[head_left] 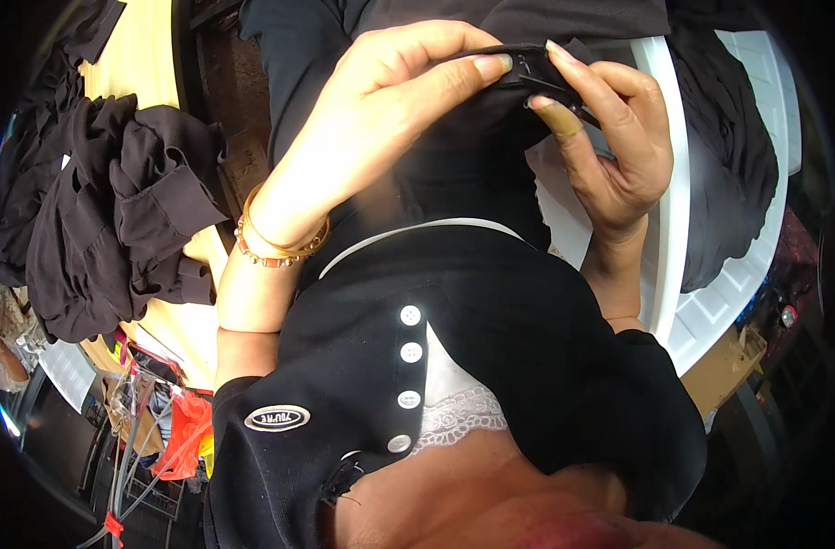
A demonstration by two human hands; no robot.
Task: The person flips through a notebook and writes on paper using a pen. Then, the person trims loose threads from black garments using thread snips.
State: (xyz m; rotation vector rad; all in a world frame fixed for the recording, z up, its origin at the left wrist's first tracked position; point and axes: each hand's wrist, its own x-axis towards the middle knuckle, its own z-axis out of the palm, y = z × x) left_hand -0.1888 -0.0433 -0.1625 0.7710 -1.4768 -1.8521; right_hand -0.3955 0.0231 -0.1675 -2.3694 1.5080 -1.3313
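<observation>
Close to the body, the left hand (390, 110) and the right hand (610, 137) both pinched a black garment (491, 128) at twelve o'clock, stretching its edge taut, probably for inspection. Its lower part vanished against dark clothing. Beyond, at nine o'clock, dark clothes (107, 201) lay heaped on the table (143, 55).

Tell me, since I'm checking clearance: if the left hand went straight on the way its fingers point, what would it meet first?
Most likely the right hand: the left hand points right along the black fabric both pinch, though depth is unclear.
</observation>
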